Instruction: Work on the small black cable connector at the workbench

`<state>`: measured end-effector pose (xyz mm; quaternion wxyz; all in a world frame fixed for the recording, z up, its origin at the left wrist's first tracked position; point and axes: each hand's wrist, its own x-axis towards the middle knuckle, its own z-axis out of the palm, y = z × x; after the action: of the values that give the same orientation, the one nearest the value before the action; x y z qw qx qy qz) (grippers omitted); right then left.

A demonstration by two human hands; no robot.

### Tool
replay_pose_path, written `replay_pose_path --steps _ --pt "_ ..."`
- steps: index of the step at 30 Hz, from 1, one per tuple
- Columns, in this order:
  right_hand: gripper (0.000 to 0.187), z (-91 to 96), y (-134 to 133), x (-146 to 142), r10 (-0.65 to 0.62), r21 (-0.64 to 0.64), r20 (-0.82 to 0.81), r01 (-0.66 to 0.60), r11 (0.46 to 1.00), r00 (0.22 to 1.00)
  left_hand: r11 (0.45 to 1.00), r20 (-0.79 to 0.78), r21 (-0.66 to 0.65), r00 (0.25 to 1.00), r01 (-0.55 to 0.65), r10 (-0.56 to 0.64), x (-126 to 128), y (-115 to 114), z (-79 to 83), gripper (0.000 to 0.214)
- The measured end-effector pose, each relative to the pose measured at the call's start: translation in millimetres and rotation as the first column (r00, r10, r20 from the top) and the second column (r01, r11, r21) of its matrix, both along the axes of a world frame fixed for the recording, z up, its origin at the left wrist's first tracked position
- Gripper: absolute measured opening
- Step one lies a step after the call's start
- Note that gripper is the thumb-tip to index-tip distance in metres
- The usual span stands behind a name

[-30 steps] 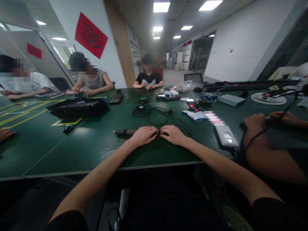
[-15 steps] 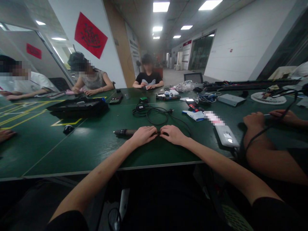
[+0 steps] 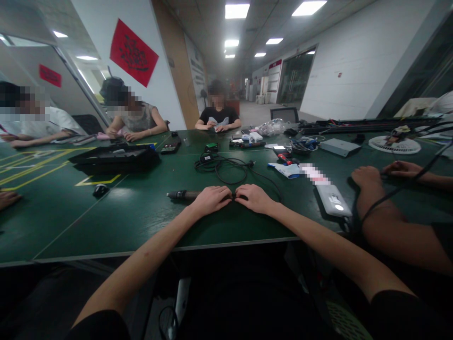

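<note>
An electric screwdriver [image 3: 184,194] with a dark, straight body lies on the green table, its tip pointing left. Wrapped over its rear end is my left hand [image 3: 212,198], closed. Close beside it, my right hand [image 3: 255,198] pinches the dark cable end that meets the tool's tail between my hands. The fingers hide most of that joint, so whether the plug is fully seated cannot be seen. Beyond my hands, a black power cable [image 3: 231,182] lies in loose loops, with an adapter [image 3: 206,159] at its left.
A black tray [image 3: 116,158] and a mouse [image 3: 101,190] lie on the left. On the right are a white power bank-like box [image 3: 332,200], a blue-white packet [image 3: 288,170] and a co-worker's arm [image 3: 375,203]. The table edge [image 3: 240,243] runs close to me.
My hands stay almost still at the tool's tail. On the right, the co-worker's hands have shifted slightly left.
</note>
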<state>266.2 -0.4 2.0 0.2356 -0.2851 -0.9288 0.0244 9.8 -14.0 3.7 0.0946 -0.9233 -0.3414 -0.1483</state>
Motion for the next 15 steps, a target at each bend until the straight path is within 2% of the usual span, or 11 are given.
replay_pose_path --steps 3,6,15 --pt "0.012 0.2 0.5 -0.1 0.006 -0.003 0.007 -0.006 1.000 1.000 0.999 -0.013 0.014 0.999 0.030 -0.030 -0.4 -0.4 -0.2 0.030" --pt "0.012 1.0 0.3 -0.1 0.007 -0.007 0.008 -0.007 1.000 1.000 0.998 -0.023 0.004 0.998 0.057 -0.056 -1.9 1.2 -1.4 0.025" --pt "0.013 3.2 -1.4 -0.2 0.001 -0.023 0.008 -0.001 1.000 1.000 1.000 0.003 0.010 1.000 0.026 -0.026 -1.9 1.8 -1.2 0.025"
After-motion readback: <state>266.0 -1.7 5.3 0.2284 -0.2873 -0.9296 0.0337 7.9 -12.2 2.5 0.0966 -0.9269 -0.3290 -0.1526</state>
